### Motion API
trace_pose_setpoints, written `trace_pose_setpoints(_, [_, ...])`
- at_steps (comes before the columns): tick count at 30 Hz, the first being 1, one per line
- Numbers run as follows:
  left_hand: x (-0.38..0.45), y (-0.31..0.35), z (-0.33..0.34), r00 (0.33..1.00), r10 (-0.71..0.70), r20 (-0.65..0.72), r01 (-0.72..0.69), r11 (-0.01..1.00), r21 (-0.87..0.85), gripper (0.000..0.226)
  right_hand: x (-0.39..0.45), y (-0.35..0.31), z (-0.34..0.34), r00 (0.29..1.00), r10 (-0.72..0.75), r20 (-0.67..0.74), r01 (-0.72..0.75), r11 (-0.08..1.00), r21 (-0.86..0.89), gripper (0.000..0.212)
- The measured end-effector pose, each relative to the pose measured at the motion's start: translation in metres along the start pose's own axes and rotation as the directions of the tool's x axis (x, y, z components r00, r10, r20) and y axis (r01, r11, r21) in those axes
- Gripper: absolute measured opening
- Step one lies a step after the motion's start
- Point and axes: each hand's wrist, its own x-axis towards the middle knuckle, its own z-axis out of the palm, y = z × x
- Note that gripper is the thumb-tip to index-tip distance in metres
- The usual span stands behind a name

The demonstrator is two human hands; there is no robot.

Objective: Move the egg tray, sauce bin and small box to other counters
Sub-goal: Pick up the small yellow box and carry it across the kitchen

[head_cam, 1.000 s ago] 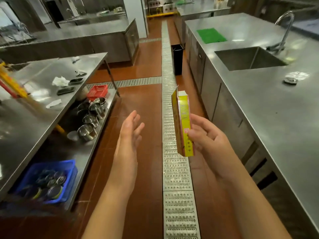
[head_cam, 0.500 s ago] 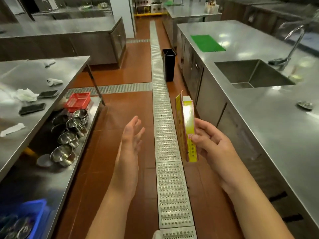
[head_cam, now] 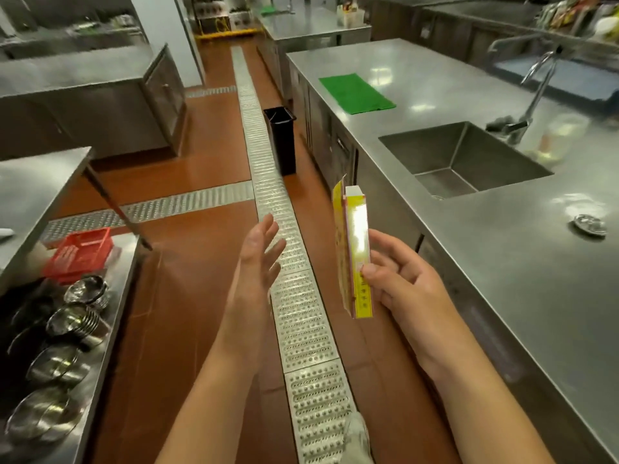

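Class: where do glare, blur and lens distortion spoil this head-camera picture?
Head view: glare whitens the small box held by the right hand; the faucet is motion-blurred; ceiling lights streak the counter; wide-angle distortion bows its edges.

1. Left hand (head_cam: pixel 258 259): bare; no glove, ring or watch shows.
2. Right hand (head_cam: pixel 402 286): bare; no glove, ring or watch shows.
3. Both forearms: bare from wrist to the near edge of view; no sleeve or cuff shows on either.
4. A pale shape (head_cam: pixel 356 437) at the near edge, between the forearms: too blurred to identify.
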Motion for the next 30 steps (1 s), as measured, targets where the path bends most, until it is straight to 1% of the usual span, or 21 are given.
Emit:
trace_pose_setpoints(3, [0.059,0.005,0.011,0.999,-0.016,-0.038,0.016,1.000,0.001,0.067,0.069,-0.005,-0.007,0.999,0.004,0.041,-0.005,0.999,0.041,0.045])
trace_pose_setpoints(4, [0.077,0.008,0.015,0.999,0.004,-0.039,-0.003,1.000,0.019,0.068,0.092,-0.008,-0.008,0.998,0.005,0.059,-0.009,0.998,0.062,0.044])
trace_pose_setpoints(7, [0.130,0.011,0.022,0.997,0.031,-0.069,-0.027,0.998,0.053,0.063,0.156,-0.017,-0.005,0.995,0.006,0.101,-0.012,0.998,0.066,0.044])
trace_pose_setpoints(11, [0.188,0.002,0.015,0.990,0.002,-0.142,0.002,1.000,0.027,0.073,0.224,-0.019,0.003,0.989,0.017,0.150,-0.027,0.998,0.064,0.043])
trace_pose_setpoints(15, [0.251,-0.014,0.007,0.985,-0.040,-0.166,0.044,0.999,0.021,0.080,0.288,-0.008,0.007,0.986,0.066,0.154,-0.077,0.995,0.067,0.045])
trace_pose_setpoints(19, [0.327,-0.031,-0.006,0.987,-0.054,-0.150,0.054,0.999,-0.006,0.083,0.366,-0.003,0.020,0.988,0.086,0.129,-0.090,0.996,0.028,0.046])
trace_pose_setpoints(21, [0.365,-0.033,-0.015,0.987,-0.069,-0.145,0.063,0.997,-0.043,0.076,0.402,-0.007,0.029,0.991,0.071,0.114,-0.073,0.997,0.006,0.046])
trace_pose_setpoints(23, [0.415,-0.036,-0.027,0.991,-0.076,-0.109,0.071,0.996,-0.044,0.071,0.445,-0.014,0.039,0.995,0.056,0.081,-0.054,0.998,-0.034,0.054])
trace_pose_setpoints(26, [0.467,-0.034,-0.031,0.994,-0.073,-0.080,0.069,0.996,-0.048,0.069,0.478,-0.025,0.047,0.997,0.036,0.062,-0.033,0.999,-0.042,0.062])
trace_pose_setpoints(28, [0.501,-0.036,-0.032,0.996,-0.059,-0.061,0.057,0.997,-0.047,0.069,0.504,-0.025,0.048,0.999,0.037,0.030,-0.035,0.998,-0.055,0.060])
trace_pose_setpoints(30, [0.531,-0.039,-0.031,0.998,-0.045,-0.032,0.044,0.998,-0.048,0.075,0.530,-0.024,0.048,0.999,0.041,0.027,-0.039,0.997,-0.071,0.056])
